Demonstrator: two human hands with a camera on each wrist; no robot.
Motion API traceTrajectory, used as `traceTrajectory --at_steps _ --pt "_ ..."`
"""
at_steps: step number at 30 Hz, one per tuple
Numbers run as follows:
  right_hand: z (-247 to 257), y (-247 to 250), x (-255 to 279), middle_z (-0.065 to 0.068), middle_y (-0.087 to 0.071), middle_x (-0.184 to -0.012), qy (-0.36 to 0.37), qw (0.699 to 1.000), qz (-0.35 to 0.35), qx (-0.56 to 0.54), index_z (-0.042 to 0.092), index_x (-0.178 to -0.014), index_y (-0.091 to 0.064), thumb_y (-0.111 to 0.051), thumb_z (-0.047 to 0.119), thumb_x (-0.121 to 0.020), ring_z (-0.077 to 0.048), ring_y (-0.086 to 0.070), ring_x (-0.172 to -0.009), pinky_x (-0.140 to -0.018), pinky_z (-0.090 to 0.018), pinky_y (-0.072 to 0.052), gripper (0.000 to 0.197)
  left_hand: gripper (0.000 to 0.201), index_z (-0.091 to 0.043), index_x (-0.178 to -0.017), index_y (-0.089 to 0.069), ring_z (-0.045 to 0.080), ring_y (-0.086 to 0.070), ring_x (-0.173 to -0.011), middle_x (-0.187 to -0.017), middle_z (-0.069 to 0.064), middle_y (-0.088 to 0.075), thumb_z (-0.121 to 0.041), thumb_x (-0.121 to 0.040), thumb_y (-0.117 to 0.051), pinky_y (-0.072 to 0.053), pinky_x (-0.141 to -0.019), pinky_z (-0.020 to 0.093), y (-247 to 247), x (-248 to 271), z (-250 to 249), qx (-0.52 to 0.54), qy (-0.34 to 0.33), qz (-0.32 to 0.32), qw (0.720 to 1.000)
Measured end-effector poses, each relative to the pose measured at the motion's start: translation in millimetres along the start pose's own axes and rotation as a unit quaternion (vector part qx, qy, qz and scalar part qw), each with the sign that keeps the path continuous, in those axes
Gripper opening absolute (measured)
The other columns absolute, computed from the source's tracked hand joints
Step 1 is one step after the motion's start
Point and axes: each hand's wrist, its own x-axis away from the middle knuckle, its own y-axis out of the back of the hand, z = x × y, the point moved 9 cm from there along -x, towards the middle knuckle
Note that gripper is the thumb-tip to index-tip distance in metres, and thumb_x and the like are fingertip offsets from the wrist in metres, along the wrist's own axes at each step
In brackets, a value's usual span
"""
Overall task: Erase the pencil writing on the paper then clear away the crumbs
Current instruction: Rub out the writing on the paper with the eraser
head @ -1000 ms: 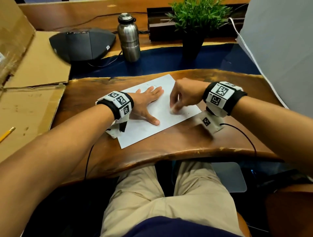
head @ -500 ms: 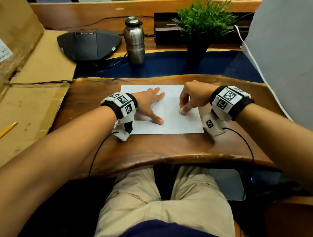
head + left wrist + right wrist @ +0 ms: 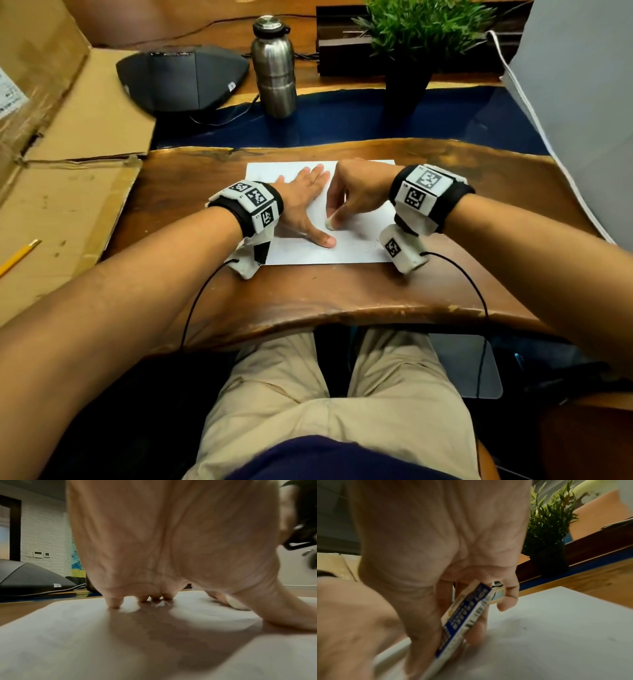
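At the far left a yellow pencil (image 3: pixel 19 255) lay on the flattened brown cardboard (image 3: pixel 68 212), well apart from the work. Behind it, near the back of the desk, sat a dark grey wedge-shaped device (image 3: pixel 181 80) and, to its right, a brushed-steel bottle with a black cap (image 3: pixel 274 66).

On the dark wooden desk (image 3: pixel 342 294) the white sheet of paper (image 3: pixel 342 255) lay square to the near edge. The left hand (image 3: pixel 303 202) rested flat on the sheet's left half, fingers straight and spread, thumb reaching toward the middle, holding nothing. Just beside that thumb, the right hand (image 3: pixel 356 195) pinched a white rectangular eraser in a blue-and-white printed sleeve (image 3: pixel 464 623) between thumb and curled fingers, tilted, its bare white end (image 3: pixel 331 223) pressed against the paper near the centre. A few faint dark specks (image 3: pixel 371 247) showed on the sheet toward its lower right.

Beyond the right hand stood a green leafy plant in a black pot (image 3: pixel 407 78).
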Motion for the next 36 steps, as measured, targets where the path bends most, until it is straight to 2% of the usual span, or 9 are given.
traceTrajectory --at_steps 5,10,14,19,23,25,28,33,36 --pt "-15.9 30.4 -10.8 0.001 -0.075 -0.081 -0.051 0.991 -0.122 -0.017 0.022 -0.083 -0.08 -0.083 0.035 -0.075 -0.018 -0.067 -0.078 -0.062 -0.026 -0.047 0.016 0.146 -0.028 -0.153 0.022 0.02 0.021 -0.149 -0.161 -0.003 0.027 -0.092 -0.046 -0.055 0.008 -0.117 0.054 -0.2 0.7 -0.1 0.008 0.001 -0.002 1.0" --pt "-3.8 4.2 -3.9 0.011 -0.072 -0.075 -0.006 0.999 0.031 0.013 0.026 -0.086 -0.08 -0.084 0.032 -0.077 -0.005 -0.06 -0.065 -0.063 -0.018 -0.046 0.011 0.146 -0.024 -0.153 0.022 0.019 0.022 -0.148 -0.16 -0.003 0.029 -0.091 -0.049 -0.056 0.008 -0.119 0.053 -1.0 2.8 -0.3 0.005 0.006 0.001 1.0" --pt "-22.5 36.8 -9.4 0.004 -0.075 -0.086 -0.074 0.987 -0.134 -0.038 0.022 -0.09 -0.082 -0.084 0.034 -0.076 -0.012 -0.066 -0.082 -0.069 -0.026 -0.054 0.019 0.146 -0.026 -0.152 0.023 0.019 0.021 -0.149 -0.16 -0.003 0.028 -0.091 -0.047 -0.055 0.007 -0.119 0.053 -0.2 3.9 -2.0 0.008 0.003 0.002 1.0" --pt "-10.6 4.0 -0.4 0.013 -0.071 -0.074 -0.019 1.0 0.018 -0.015 0.026 -0.087 -0.081 -0.084 0.033 -0.077 -0.003 -0.059 -0.067 -0.064 -0.016 -0.045 0.013 0.147 -0.023 -0.152 0.024 0.019 0.023 -0.148 -0.159 -0.003 0.031 -0.091 -0.049 -0.056 0.008 -0.119 0.052 -1.1 3.6 -0.3 0.002 0.007 0.006 1.0" --pt "-27.6 35.2 -8.3 0.005 -0.075 -0.083 -0.084 0.984 -0.144 -0.06 0.023 -0.09 -0.082 -0.085 0.038 -0.075 -0.011 -0.067 -0.081 -0.08 -0.028 -0.054 0.022 0.145 -0.025 -0.152 0.023 0.019 0.022 -0.148 -0.16 -0.003 0.029 -0.089 -0.048 -0.057 0.008 -0.118 0.053 0.5 4.9 -3.9 0.005 0.004 0.006 1.0" --pt "-26.1 30.3 -9.2 0.005 -0.076 -0.084 -0.066 0.99 -0.118 -0.05 0.022 -0.091 -0.082 -0.085 0.038 -0.076 -0.01 -0.066 -0.079 -0.072 -0.023 -0.053 0.022 0.144 -0.025 -0.152 0.023 0.019 0.022 -0.148 -0.16 -0.003 0.029 -0.088 -0.051 -0.058 0.007 -0.118 0.053 1.6 6.5 -3.5 0.003 0.007 0.006 1.0" --pt "-17.0 2.3 0.1 0.007 -0.074 -0.079 -0.027 0.999 0.033 -0.03 0.024 -0.089 -0.081 -0.086 0.033 -0.077 -0.005 -0.06 -0.066 -0.056 -0.008 -0.042 0.016 0.144 -0.023 -0.152 0.023 0.018 0.022 -0.148 -0.159 -0.004 0.03 -0.087 -0.053 -0.059 0.006 -0.119 0.054 1.0 7.1 -2.8 0.003 0.013 0.007 1.0" --pt "-31.1 35.5 -7.8 0.002 -0.076 -0.088 -0.073 0.986 -0.142 -0.052 0.021 -0.091 -0.081 -0.085 0.036 -0.076 -0.013 -0.068 -0.084 -0.079 -0.023 -0.049 0.022 0.141 -0.023 -0.153 0.022 0.019 0.021 -0.149 -0.16 -0.003 0.03 -0.085 -0.058 -0.061 0.006 -0.119 0.054 1.3 7.0 -5.5 -0.004 0.011 0.005 1.0" --pt "-27.1 15.5 -2.6 0.007 -0.075 -0.082 -0.041 0.997 -0.057 -0.042 0.022 -0.09 -0.081 -0.084 0.035 -0.078 -0.001 -0.061 -0.066 -0.059 -0.012 -0.043 0.019 0.144 -0.023 -0.153 0.021 0.019 0.02 -0.149 -0.16 -0.002 0.029 -0.087 -0.052 -0.058 0.004 -0.119 0.056 1.5 7.3 -5.2 -0.001 0.008 0.002 1.0"
